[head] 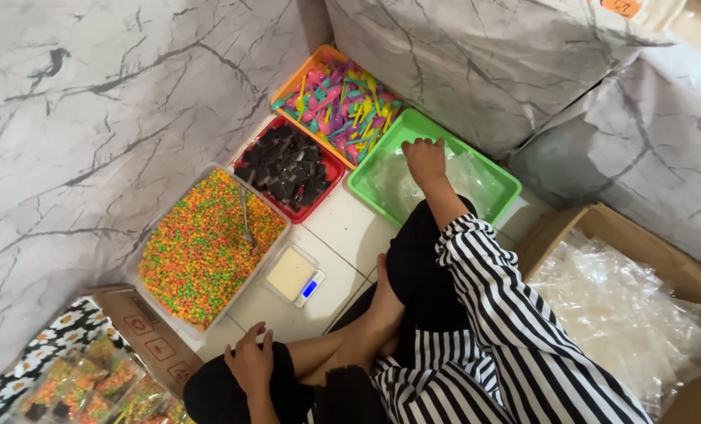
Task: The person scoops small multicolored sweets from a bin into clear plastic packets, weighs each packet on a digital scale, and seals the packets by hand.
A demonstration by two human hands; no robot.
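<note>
The person is sitting cross-legged on the tiled floor [350,228], and the right hand [423,159] is reaching into the green tray [366,188], which is holding a heap of clear plastic bags [468,177]. The fingers are curled downward into the heap; they appear to be pinching at a bag, though the glare on the plastic is making it hard to tell whether one is actually caught. The left hand [250,360] is resting on the knee with its fingers loosely spread, holding nothing.

To do this step well, the fingers should be lifting only the topmost bag by an edge, peeling it slowly so that the slippery ones beneath are not clinging and coming along. Keeping the wrist low over the tray is helping here.

Just beside the tray are lying a red tray of dark chocolate pieces [288,166], an orange tray of coloured plastic spoons [343,102], a clear tub of multicoloured candy beads [201,247] with a spoon standing in it, and a small digital scale [294,275].
</note>
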